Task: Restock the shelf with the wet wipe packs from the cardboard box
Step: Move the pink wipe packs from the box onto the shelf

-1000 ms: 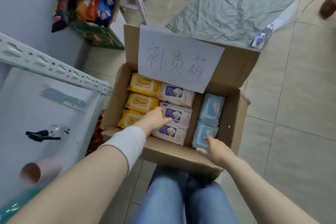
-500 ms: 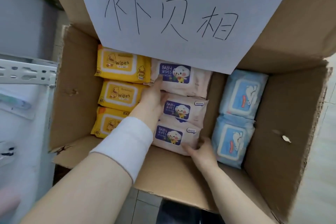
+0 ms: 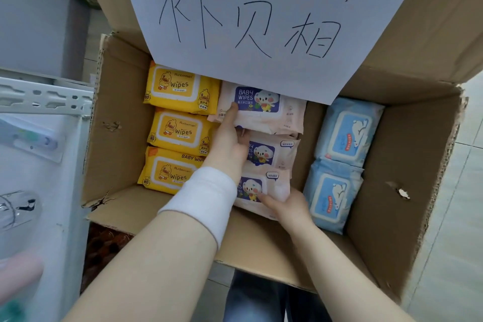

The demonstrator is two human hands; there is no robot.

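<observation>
An open cardboard box holds wet wipe packs in three columns: three yellow packs on the left, three pink packs in the middle, two blue packs on the right. My left hand grips the near edge of the far pink pack, thumb on top, fingers under it; that edge is tilted up. My right hand holds the nearest pink pack at its near right corner, fingers on top. The middle pink pack lies between them.
A white sheet with handwritten characters hangs from the box's far flap over the packs. A white metal shelf with a perforated rail stands left of the box. Tiled floor lies to the right.
The head camera came down close over the box. My left hand slid to the far pink pack and lifted its near edge. My right hand went from the blue packs to the nearest pink pack.
</observation>
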